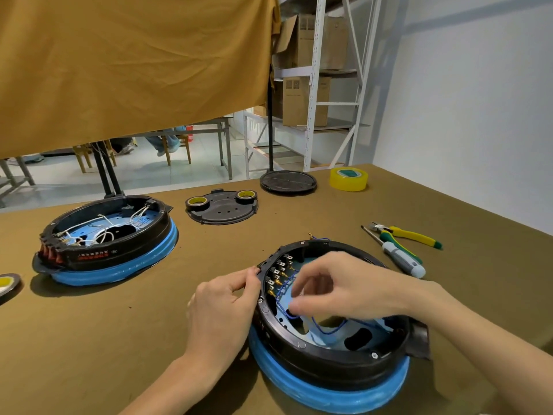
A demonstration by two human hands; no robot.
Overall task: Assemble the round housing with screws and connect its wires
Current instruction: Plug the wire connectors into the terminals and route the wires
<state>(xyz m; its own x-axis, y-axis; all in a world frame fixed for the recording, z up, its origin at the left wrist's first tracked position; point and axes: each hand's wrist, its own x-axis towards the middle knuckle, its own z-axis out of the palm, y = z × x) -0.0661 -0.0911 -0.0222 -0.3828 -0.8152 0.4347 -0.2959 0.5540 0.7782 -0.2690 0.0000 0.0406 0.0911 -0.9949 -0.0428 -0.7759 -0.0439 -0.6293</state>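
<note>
A round black housing [329, 357] on a blue ring base sits in front of me, open at the top, with blue wires [324, 326] and a row of gold terminals [279, 280] inside. My left hand [223, 307] grips the housing's left rim by the terminal block, fingers curled on the edge. My right hand [338, 287] reaches over the opening, its fingertips pinching a blue wire inside. Its palm hides the middle of the housing.
A second housing [104, 238] with white wires stands at the left. A black cover plate [223, 209] carrying two tape rolls lies behind, a round black lid [288, 181] and a yellow tape roll [348, 178] farther back. A screwdriver [399, 256] and pliers [410, 234] lie to the right.
</note>
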